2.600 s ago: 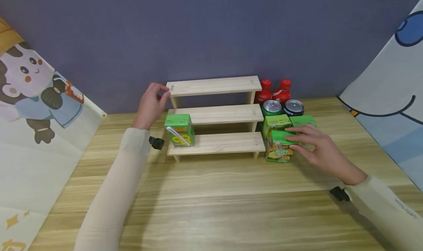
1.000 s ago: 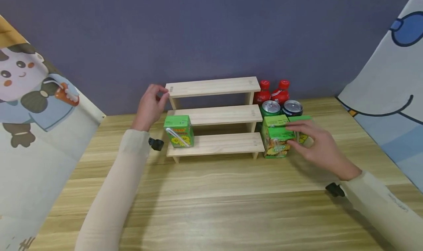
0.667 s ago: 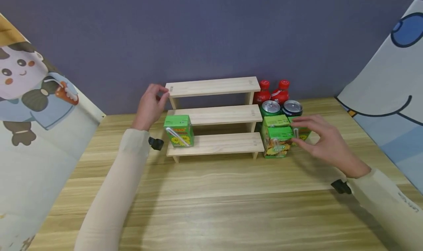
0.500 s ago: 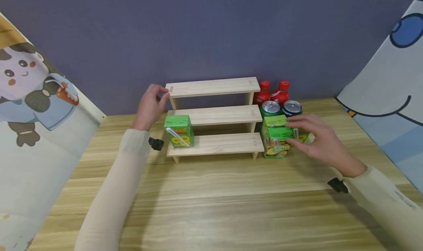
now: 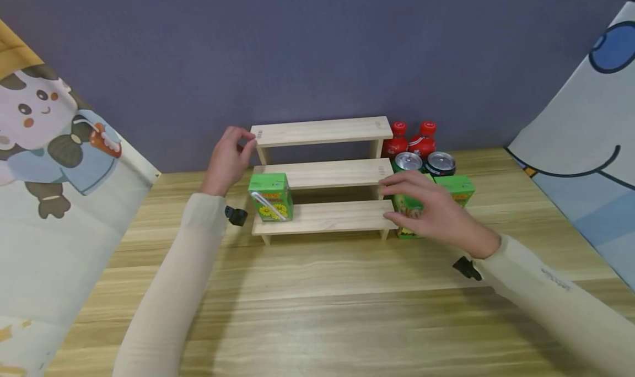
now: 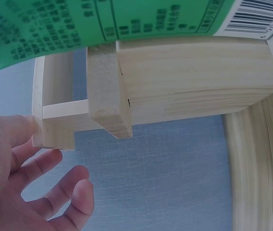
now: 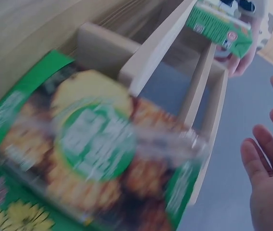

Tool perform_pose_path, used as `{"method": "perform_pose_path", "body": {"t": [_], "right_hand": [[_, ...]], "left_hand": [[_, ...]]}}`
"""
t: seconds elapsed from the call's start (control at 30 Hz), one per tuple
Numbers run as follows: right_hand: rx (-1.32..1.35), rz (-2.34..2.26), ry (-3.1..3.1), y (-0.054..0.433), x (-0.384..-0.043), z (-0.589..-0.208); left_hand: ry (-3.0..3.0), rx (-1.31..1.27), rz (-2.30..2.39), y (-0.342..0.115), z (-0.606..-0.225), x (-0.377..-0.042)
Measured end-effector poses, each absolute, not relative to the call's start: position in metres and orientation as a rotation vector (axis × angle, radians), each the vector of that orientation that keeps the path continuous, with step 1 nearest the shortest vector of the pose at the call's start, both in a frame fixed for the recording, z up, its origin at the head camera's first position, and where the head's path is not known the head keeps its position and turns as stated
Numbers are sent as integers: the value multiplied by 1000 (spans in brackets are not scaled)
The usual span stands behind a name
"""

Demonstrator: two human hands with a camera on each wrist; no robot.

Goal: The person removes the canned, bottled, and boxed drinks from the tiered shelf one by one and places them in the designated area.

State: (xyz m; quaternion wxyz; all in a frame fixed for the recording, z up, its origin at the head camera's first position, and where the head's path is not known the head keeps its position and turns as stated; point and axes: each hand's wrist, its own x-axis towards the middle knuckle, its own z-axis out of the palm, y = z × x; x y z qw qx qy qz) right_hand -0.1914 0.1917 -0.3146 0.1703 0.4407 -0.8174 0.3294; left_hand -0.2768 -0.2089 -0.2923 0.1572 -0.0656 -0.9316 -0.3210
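My left hand (image 5: 229, 159) pinches the left end of the top step of a three-step wooden shelf (image 5: 322, 131); the left wrist view shows its thumb on the end of the board. A green chrysanthemum drink carton (image 5: 271, 199) with a straw on its front stands upright on the bottom step's left end. My right hand (image 5: 434, 210), fingers loosely bent and holding nothing, is over the right end of the lower steps. It partly hides a carton with pineapple pictures (image 7: 93, 139), which stands on the table beside the shelf.
Behind the pineapple carton are another green carton (image 5: 457, 185), a green can (image 5: 409, 161) and a dark can (image 5: 440, 163). Two red bottles (image 5: 395, 143) stand at the back by the wall. Printed panels flank the wooden table (image 5: 317, 311) on both sides.
The right hand pushed the pineapple carton slightly back and left toward the other drinks, came off it, then moved left to the shelf's right end. The left hand stays at the top step.
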Motion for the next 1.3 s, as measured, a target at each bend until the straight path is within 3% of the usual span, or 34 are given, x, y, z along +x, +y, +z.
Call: {"method": "perform_pose_path", "body": {"t": [0.83, 1.3], "right_hand": [[1439, 901, -2478, 36, -220, -285], [1399, 935, -2506, 17, -230, -293]], "left_hand": [[-2645, -213, -924, -206, -291, -273], [-2627, -242, -916, -202, -293, -274]]}}
